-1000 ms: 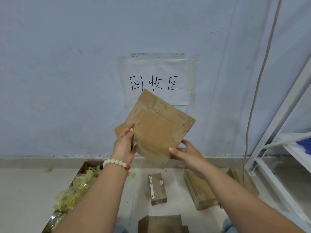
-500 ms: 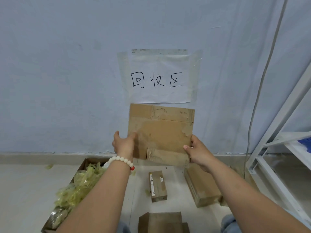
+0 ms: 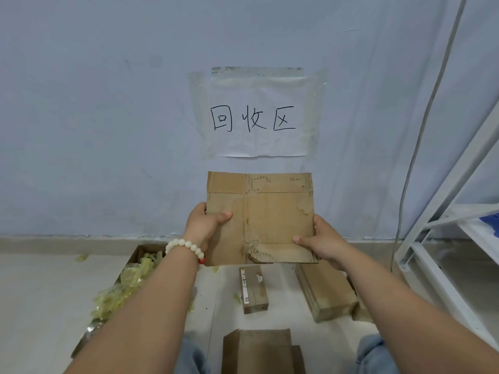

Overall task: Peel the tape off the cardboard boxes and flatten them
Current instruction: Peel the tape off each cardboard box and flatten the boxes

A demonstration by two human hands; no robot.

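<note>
I hold a flattened brown cardboard box [image 3: 270,211] upright in front of the wall, its face toward me, with torn patches near its lower middle and right edge. My left hand [image 3: 205,225], with a white bead bracelet at the wrist, grips its left edge, thumb on the front. My right hand [image 3: 318,241] grips the lower right edge, thumb across the front. On the floor below lie a small taped box [image 3: 253,288] with a label strip and a larger brown box [image 3: 328,291] to its right.
An open carton [image 3: 135,256] heaped with yellowish peeled tape [image 3: 127,287] sits at the left. Flat cardboard pieces [image 3: 259,349] lie between my knees. A white metal shelf frame [image 3: 437,238] stands at the right, a cable beside it. A paper sign [image 3: 256,117] is taped to the wall.
The flattened box turned from a tilted diamond pose to square and upright, and dropped slightly. My left hand shifted its grip to the left edge and my right hand to the lower right edge.
</note>
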